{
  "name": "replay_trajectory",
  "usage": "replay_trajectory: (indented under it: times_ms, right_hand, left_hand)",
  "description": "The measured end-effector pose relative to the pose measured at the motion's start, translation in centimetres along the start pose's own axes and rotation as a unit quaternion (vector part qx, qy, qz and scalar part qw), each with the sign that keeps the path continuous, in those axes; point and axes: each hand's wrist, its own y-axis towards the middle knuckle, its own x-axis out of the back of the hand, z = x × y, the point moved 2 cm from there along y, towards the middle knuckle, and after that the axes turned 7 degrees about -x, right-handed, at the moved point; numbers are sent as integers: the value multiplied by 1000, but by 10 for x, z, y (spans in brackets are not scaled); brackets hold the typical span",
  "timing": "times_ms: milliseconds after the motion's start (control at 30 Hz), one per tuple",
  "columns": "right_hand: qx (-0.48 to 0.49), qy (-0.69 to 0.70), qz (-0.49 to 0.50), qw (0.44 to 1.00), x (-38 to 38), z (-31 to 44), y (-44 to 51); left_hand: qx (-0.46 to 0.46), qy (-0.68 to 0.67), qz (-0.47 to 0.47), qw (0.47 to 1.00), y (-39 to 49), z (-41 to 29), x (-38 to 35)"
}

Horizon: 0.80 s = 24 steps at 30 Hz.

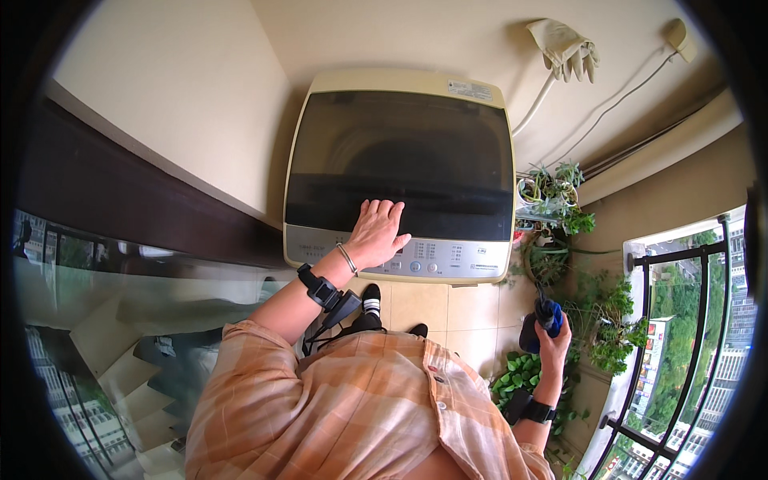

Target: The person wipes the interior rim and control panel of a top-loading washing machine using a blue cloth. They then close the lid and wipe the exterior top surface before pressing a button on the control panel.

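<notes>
A top-loading washing machine [396, 162] stands against the wall, its dark see-through lid down. My left hand [379, 231] lies palm down over the lid's front edge and the control panel [447, 259], fingers slightly apart, holding nothing. At the right, away from the machine, my right hand [555, 336] is closed around a dark blue object with a black top [547, 317], perhaps a bottle or sprayer; its exact kind is unclear. Potted plants are beyond and beneath that hand.
Small succulents [555, 180] and a round planter [546, 258] stand right of the machine. Leafy plants [519, 378] grow low by the barred window [702, 300]. Pale gloves [564, 48] hang on the wall near a hose. Glass panels [120, 300] line the left.
</notes>
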Motion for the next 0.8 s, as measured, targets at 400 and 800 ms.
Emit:
replay_trajectory:
  times_ms: [400,800]
  right_hand:
    - [13,70,100,992,-45,42,23]
    - [10,140,267,953,-141,126,33]
  left_hand:
    - [6,-104,-60,993,-7,6,1]
    - [-154,-519,42,840,-13,-89,-2]
